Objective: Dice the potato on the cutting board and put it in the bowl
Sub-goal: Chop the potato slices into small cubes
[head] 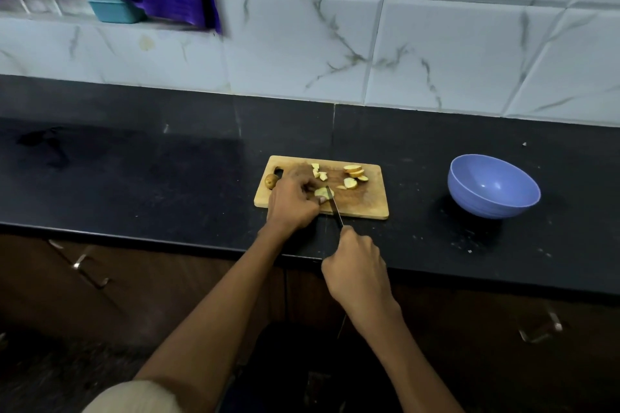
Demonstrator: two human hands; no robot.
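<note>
While I pin a potato piece point(323, 192) near the front middle of the cutting board point(365, 206), my left hand point(292, 203) curls over it, fingertips bunched tight against the flesh. My right hand point(356, 270), closed round the knife point(336, 211) handle, sits at about five o'clock from that piece, with the blade running up to it just beside my left fingertips.

At twelve o'clock from the held piece lie a few small chunks point(317, 171). At about two o'clock a fan of thicker slices point(355, 172) waits, not yet diced by the look of them. A small round potato point(270, 181) rests at ten o'clock, at the board's left end by the handle slot. The blue bowl point(493, 186) stands well apart at three o'clock on the black counter point(134, 178), and I see nothing in it.

My worry is the blade: it runs so close to my fingertips that a slip on the wet cut face could nick them. The piece is small, so it may also roll.

The knife handle is buried in my fist, and the exact contact between the edge and the potato is too small to make out.
</note>
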